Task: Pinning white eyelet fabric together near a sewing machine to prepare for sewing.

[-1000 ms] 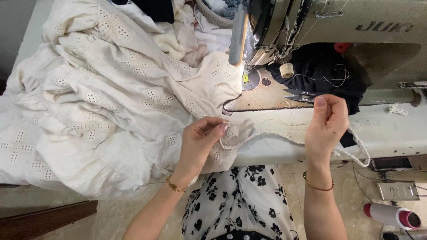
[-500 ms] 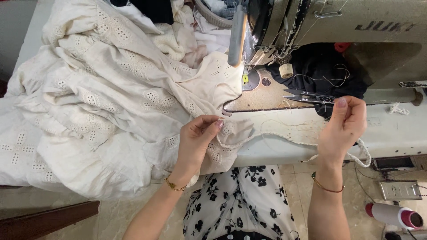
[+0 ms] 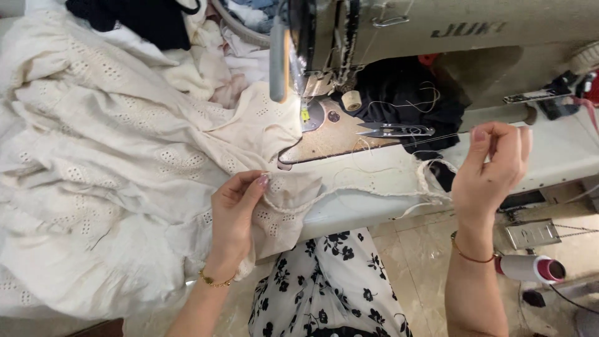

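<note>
at the desk's front edge, the left hand [image 3: 234, 215] pinches the cream eyelet fabric [image 3: 125, 162] between closed fingers [image 3: 262, 182]; the right hand [image 3: 493, 165] grips its narrow strip [image 3: 374, 192], pulled taut.

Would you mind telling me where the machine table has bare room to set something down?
The bare patch is the white machine table past the right hand, and a narrower strip in front of the thread snips, crossed by a thin fabric cord. Everything beside the left hand is heaped with cream eyelet fabric.
</note>
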